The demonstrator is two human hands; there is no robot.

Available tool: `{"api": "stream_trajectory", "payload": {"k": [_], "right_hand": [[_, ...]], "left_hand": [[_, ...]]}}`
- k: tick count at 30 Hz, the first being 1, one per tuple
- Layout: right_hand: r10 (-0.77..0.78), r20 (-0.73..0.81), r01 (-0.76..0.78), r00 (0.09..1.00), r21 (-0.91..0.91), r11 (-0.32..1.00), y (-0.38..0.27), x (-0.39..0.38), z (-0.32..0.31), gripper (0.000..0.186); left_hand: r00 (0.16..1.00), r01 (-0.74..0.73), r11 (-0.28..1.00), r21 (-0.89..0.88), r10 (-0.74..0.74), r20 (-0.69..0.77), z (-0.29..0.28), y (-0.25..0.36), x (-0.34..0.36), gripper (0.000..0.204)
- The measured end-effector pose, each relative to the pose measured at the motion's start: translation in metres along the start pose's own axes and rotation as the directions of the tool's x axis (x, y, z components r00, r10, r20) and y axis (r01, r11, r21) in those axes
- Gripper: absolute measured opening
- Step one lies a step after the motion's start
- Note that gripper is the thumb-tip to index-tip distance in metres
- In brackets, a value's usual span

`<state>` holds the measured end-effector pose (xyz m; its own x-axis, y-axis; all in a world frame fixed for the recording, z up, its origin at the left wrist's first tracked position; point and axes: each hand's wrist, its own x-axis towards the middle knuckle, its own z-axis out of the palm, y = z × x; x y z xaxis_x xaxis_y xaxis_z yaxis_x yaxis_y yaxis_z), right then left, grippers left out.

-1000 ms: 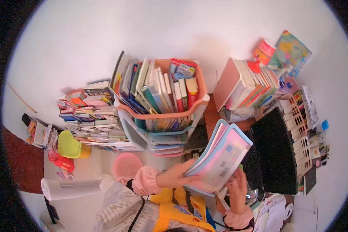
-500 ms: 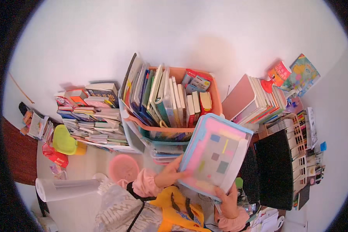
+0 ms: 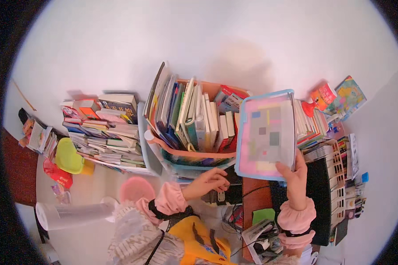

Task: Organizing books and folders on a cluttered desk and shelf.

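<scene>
My right hand (image 3: pixel 295 176) grips the lower edge of a pink, blue-rimmed book (image 3: pixel 266 134), held upright above it. My left hand (image 3: pixel 211 180) hangs loosely curled, holding nothing, just below the orange crate (image 3: pixel 194 155) packed with books, which stands beyond both hands.

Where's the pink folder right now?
In the head view the pink folder is right of centre, held up by the right hand at its lower right corner, just right of the book-filled bin.
</scene>
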<state>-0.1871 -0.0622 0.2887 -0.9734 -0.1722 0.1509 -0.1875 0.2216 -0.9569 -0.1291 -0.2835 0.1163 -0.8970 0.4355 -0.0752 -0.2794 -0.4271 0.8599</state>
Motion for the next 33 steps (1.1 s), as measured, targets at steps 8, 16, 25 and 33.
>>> {"api": "stream_trajectory", "payload": {"k": [8, 16, 25, 33], "right_hand": [[0.017, 0.037, -0.015, 0.999, -0.037, 0.999, 0.005, 0.023, 0.013, 0.047], [-0.074, -0.085, 0.069, 0.994, -0.055, 0.996, 0.012, 0.011, 0.026, 0.039], [-0.185, -0.036, 0.163, 0.982, -0.33, 0.93, 0.005, -0.017, 0.024, 0.039], [0.155, 0.213, -0.195, 0.965, 0.179, 0.964, 0.012, -0.059, 0.021, 0.044]], "left_hand": [[0.978, 0.002, 1.0, -0.019, -0.006, -0.207, -0.019, 0.005, -0.013, 0.026], [0.968, -0.065, 0.997, 0.029, 0.07, -0.24, -0.023, 0.017, -0.015, 0.023], [0.985, -0.123, 0.992, -0.022, 0.119, -0.123, -0.021, 0.036, -0.007, 0.029], [0.982, -0.136, 0.949, -0.283, 0.092, -0.164, -0.001, 0.04, -0.01, 0.054]]}}
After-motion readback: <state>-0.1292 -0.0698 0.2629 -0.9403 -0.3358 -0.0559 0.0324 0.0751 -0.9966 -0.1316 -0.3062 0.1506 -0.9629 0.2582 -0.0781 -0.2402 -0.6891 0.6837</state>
